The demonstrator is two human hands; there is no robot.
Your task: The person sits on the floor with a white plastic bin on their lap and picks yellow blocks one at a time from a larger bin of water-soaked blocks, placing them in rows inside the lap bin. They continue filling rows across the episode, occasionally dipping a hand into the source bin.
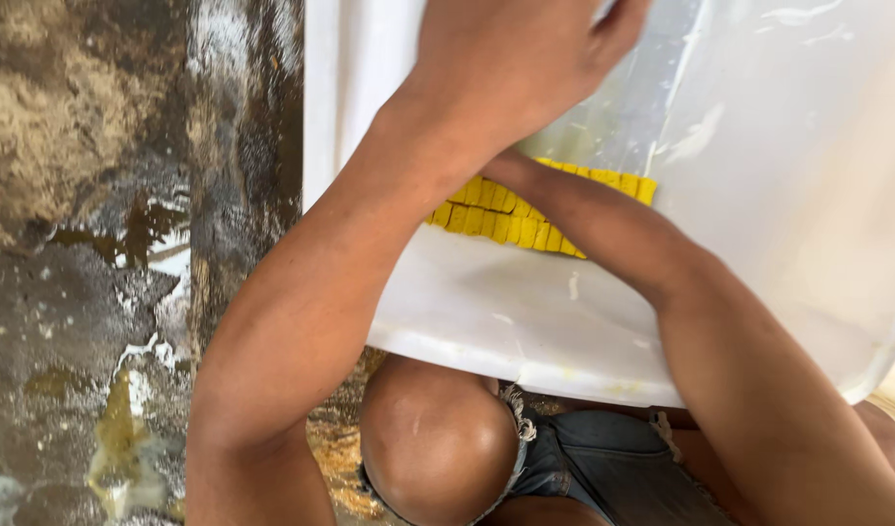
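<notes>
A large white plastic tub [759, 195] leans toward me, its lower rim above my bare knee [433, 443]. My left hand [511, 54] holds the tub's upper wall; its fingertips run past the top of the frame. My right forearm reaches in from the lower right. My right hand [503, 169] is mostly hidden under my left forearm. It sits right at a yellow ribbed scrubber-like thing [525, 222] that lies against the tub's inner surface. Whether that hand grips the yellow thing cannot be seen.
Wet, stained concrete ground [97, 292] with puddles and white smears lies to the left of the tub. Frayed denim shorts [584, 458] show below the tub. White streaks mark the tub's inside.
</notes>
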